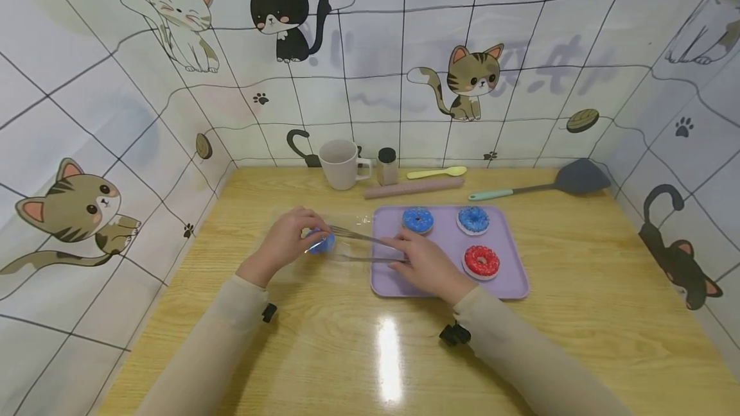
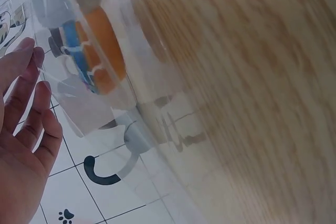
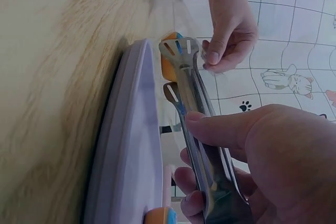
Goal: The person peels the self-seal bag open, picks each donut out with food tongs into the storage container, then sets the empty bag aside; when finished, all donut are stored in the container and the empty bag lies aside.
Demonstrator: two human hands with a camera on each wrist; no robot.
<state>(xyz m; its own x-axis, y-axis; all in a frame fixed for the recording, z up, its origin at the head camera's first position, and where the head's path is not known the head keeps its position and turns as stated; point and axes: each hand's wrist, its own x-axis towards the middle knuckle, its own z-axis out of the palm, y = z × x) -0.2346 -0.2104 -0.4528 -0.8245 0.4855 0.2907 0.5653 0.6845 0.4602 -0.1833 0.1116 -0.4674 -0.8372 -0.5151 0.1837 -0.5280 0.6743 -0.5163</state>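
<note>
In the head view my left hand [image 1: 284, 241] pinches the edge of a clear plastic bag [image 1: 354, 218] between thumb and fingers. A blue-iced toy donut [image 1: 322, 244] shows by its fingertips; in the left wrist view the donut's orange base [image 2: 104, 51] is seen through the plastic. My right hand [image 1: 430, 263] grips metal tongs [image 3: 197, 103], thumb on one arm and fingers around the other. The tongs point left, their ends apart and close to the donut; whether they touch it I cannot tell.
Under my right hand is a purple tray [image 1: 445, 226] with two blue donuts [image 1: 474, 219] and a red donut [image 1: 481, 262]. Along the wall stand a mug [image 1: 340, 165] and a black-lidded jar [image 1: 387, 169]; a rolling pin [image 1: 413, 187], yellow spoon [image 1: 436, 173] and spatula [image 1: 581, 178] lie nearby.
</note>
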